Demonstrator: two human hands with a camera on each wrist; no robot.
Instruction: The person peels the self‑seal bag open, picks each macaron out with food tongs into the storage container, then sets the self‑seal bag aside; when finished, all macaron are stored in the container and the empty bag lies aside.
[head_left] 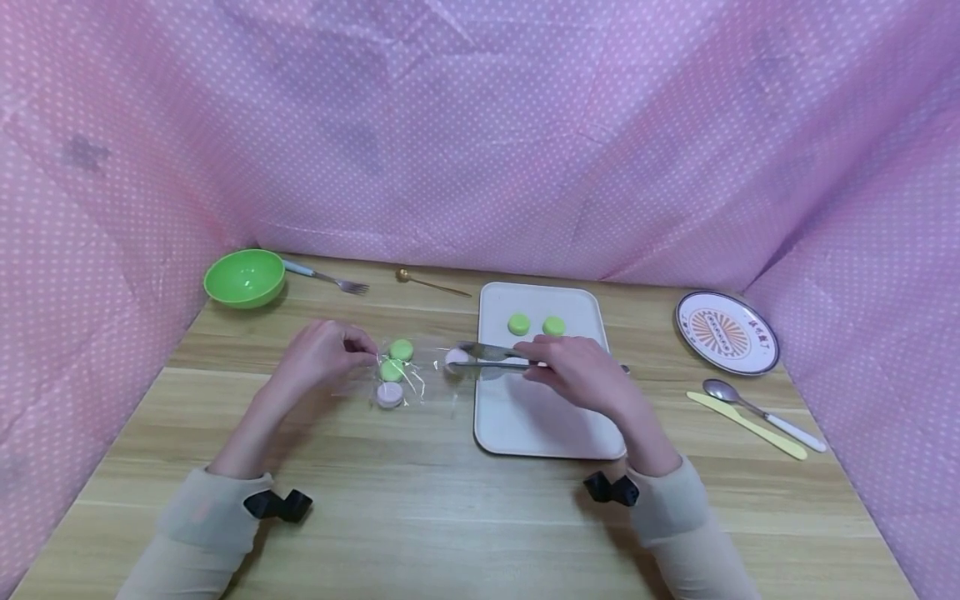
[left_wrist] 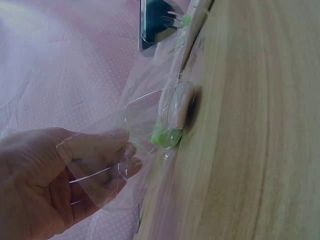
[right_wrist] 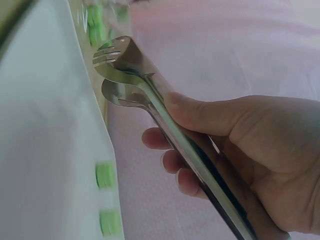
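My left hand holds the edge of a clear plastic bag, the film lying over its fingers. Inside the bag are two green macarons and a pale purple macaron. My right hand grips metal serving tongs, thumb on one side and fingers on the other. One tong end is forked, the other spoon-shaped. At the tong tips, by the bag's right end, is another pale purple macaron; whether the tongs clasp it I cannot tell.
A white tray bears two green macarons under the tongs' right side. A green bowl, fork and gold spoon lie behind. At right are a patterned plate, a spoon and a yellow knife.
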